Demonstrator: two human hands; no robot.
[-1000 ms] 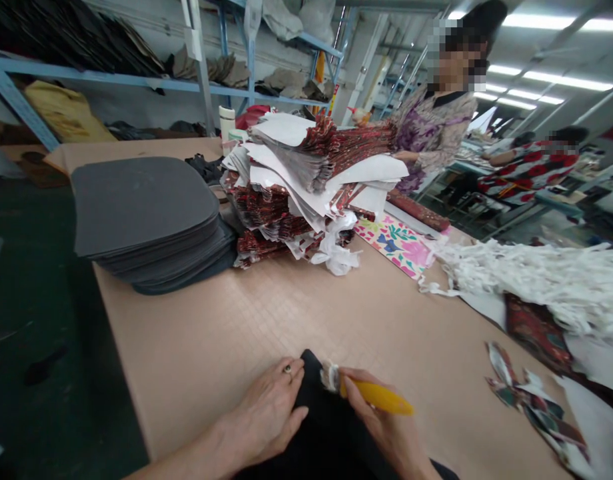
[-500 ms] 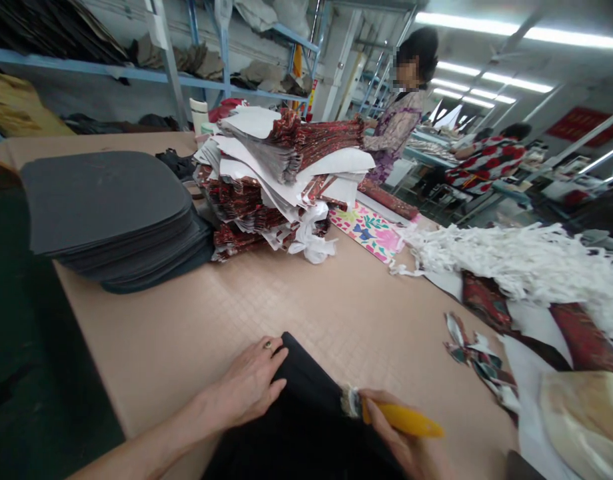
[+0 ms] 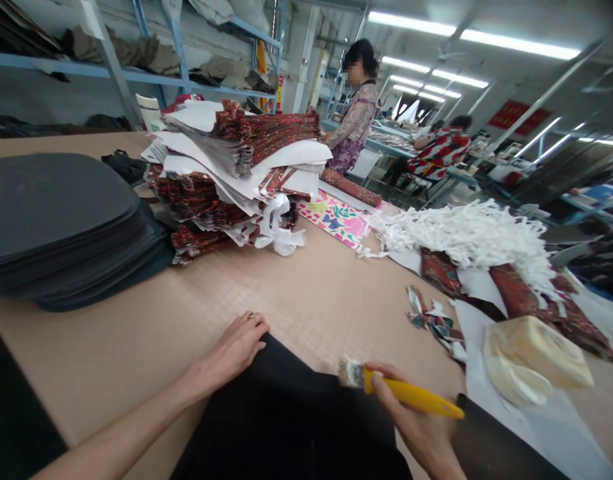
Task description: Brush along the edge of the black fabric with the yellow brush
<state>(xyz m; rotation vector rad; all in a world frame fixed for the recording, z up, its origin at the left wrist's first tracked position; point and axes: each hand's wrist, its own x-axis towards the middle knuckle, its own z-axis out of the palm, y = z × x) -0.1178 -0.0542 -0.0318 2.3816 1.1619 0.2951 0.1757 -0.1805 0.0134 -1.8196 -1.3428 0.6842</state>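
Note:
A black sheet (image 3: 301, 407) lies along the near side of the table, with its far corner under my left hand (image 3: 241, 343). The left fingers are curled together over that corner and grip it. My right hand (image 3: 411, 420) is closed round the yellow handle of a paintbrush (image 3: 406, 393). The brush's pale, whitish-coated bristles are at the sheet's far edge; whether they touch it I cannot tell. To the right of the right hand stands a cut-open cream plastic container (image 3: 541, 353) on white paper. A second dark sheet (image 3: 501, 440) partly shows beside the right wrist.
A stack of dark rounded panels (image 3: 51, 200) stands at left. Behind it are bundled red patterned pieces (image 3: 206, 200) with white sheets. White strips (image 3: 466, 233) and fabric scraps (image 3: 436, 323) lie at right on the brown table (image 3: 306, 293). A co-worker (image 3: 356, 113) stands beyond.
My view has turned to the right, so the surroundings shift left. The brush has drawn back from the sheet's surface toward its far edge. My left hand still holds the corner.

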